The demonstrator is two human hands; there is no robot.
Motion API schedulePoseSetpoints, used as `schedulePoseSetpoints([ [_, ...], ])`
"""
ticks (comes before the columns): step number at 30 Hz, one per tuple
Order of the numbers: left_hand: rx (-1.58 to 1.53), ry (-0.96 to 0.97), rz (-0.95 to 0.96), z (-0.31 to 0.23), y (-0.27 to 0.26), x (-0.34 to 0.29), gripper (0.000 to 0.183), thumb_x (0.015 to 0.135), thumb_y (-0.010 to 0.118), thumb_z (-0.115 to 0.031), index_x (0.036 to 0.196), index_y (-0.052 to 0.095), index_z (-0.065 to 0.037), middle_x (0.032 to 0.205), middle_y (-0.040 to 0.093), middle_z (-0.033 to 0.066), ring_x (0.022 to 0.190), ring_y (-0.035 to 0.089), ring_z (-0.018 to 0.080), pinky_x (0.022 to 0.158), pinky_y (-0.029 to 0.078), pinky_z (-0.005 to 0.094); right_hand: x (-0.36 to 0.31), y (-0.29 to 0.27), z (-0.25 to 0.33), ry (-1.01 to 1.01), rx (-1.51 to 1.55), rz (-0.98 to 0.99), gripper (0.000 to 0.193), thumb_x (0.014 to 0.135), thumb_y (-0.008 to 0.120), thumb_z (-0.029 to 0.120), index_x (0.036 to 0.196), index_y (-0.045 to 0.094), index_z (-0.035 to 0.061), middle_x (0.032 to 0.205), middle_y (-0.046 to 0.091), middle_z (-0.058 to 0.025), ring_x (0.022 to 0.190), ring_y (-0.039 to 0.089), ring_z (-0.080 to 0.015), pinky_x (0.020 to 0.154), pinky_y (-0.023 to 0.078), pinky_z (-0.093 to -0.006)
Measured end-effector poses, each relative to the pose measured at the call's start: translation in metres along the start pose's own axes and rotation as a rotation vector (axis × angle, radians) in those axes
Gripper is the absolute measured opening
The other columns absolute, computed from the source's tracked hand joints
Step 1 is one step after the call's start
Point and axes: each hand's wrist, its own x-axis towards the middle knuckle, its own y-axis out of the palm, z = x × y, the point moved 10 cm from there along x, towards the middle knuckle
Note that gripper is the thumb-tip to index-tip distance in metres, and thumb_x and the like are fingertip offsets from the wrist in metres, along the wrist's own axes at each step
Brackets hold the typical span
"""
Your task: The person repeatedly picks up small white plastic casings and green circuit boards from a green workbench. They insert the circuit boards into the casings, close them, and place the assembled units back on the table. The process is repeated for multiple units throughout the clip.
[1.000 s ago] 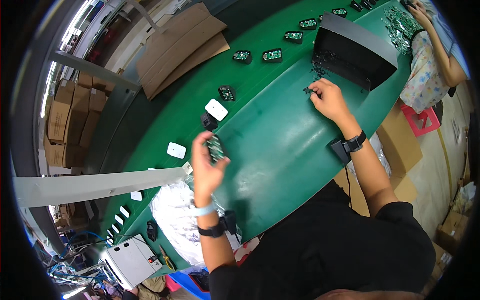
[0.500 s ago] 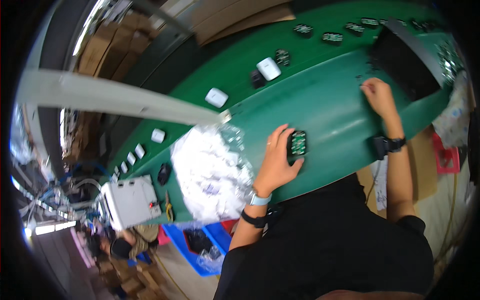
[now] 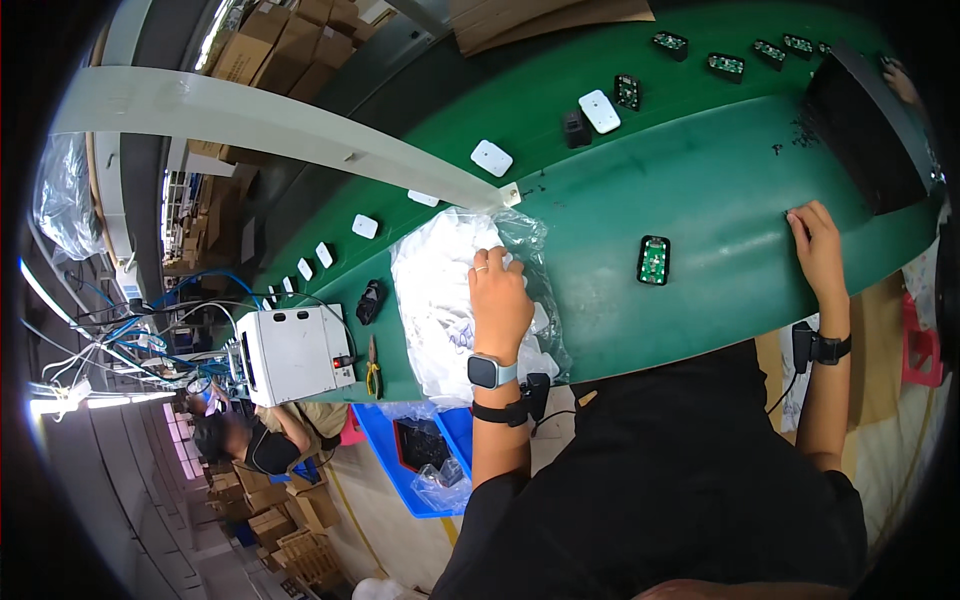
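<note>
My left hand (image 3: pixel 500 305) lies over a clear plastic bag of white pieces (image 3: pixel 435 275), its fingers slightly apart and bent down at the pile, with the tips partly hidden. Toward the right side of the green work surface, my right hand (image 3: pixel 822 255) pinches a tiny dark piece (image 3: pixel 788 212) between thumb and forefinger. Between the hands rests a black casing with a green circuit board (image 3: pixel 654 261), face up and touched by neither. Small black bits (image 3: pixel 803 135) are scattered beyond my right hand, beside a black panel (image 3: pixel 868 140).
White covers (image 3: pixel 491 158) and black casings with boards (image 3: pixel 726 66) line the green belt behind. A pale metal post (image 3: pixel 300 125) slants across the left. Yellow-handled pliers (image 3: pixel 373 378) lie near a white machine box (image 3: pixel 297 350). Another person (image 3: pixel 270 440) sits beyond it.
My left hand has left the black casing and moved left onto the bag of white pieces. My right hand has drawn away from the scattered black bits, toward me. The whole view has shifted.
</note>
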Motion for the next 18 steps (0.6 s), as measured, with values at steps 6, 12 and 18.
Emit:
schedulePoseSetpoints([
  [6,-0.216,0.017,-0.030,-0.002,-0.012,0.007,0.021,0.070,0.067,0.006,0.089,0.068,-0.003,0.106,0.062,0.0136,0.108,0.053,0.0364,0.092,0.043,0.0469,-0.001,-0.002,-0.005,-0.013,-0.008,-0.032,0.009,0.090,0.066,0.003,0.093,0.064,-0.0050,0.088,0.061,-0.0154,0.082,0.060,-0.0337,0.074,0.048,-0.0380],
  [12,-1.294,-0.267,-0.171,-0.002,-0.014,0.012,0.008,0.101,0.055,-0.003,0.109,0.053,-0.002,0.096,0.066,0.0101,0.085,0.066,0.0176,0.074,0.054,0.0290,-0.004,0.005,-0.023,0.252,0.435,-0.021,0.008,0.095,0.063,0.004,0.096,0.066,-0.0032,0.086,0.066,-0.0054,0.075,0.059,-0.0115,0.068,0.047,-0.0266],
  [18,-1.912,-0.383,0.059,-0.100,-0.037,0.018,0.021,0.102,0.052,-0.007,0.122,0.045,-0.004,0.099,0.066,0.0124,0.083,0.072,0.0306,0.064,0.064,0.0451,-0.003,0.021,0.119,0.168,1.115,0.232,0.008,0.091,0.069,-0.001,0.099,0.068,-0.0001,0.093,0.069,-0.0053,0.077,0.062,-0.0085,0.067,0.051,-0.0230],
])
